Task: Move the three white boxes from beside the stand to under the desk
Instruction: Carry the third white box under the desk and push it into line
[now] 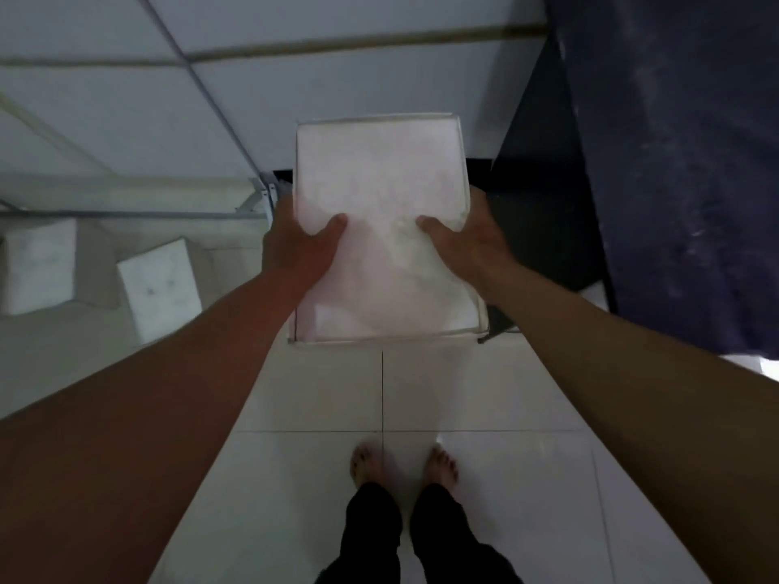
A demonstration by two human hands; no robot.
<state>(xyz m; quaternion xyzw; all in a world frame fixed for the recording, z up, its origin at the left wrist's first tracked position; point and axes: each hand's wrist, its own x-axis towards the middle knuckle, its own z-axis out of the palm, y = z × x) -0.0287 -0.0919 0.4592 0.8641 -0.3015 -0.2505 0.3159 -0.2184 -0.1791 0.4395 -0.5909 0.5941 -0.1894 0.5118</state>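
I hold a white box (381, 179) in front of me, above the tiled floor. My left hand (301, 246) grips its left side with the thumb on top. My right hand (468, 242) grips its right side the same way. Two more white boxes (162, 284) (40, 265) rest on the floor at the left, seen through what looks like a glass desk top (126, 120) with a metal frame. The stand is the dark piece (543, 204) right of the held box, partly hidden by it.
A dark blue cloth (683, 162) hangs or lies at the right. White floor tiles (484, 394) stretch below the box, and my bare feet (404, 461) stand on them. A metal bracket (263, 196) of the desk frame sits just left of the box.
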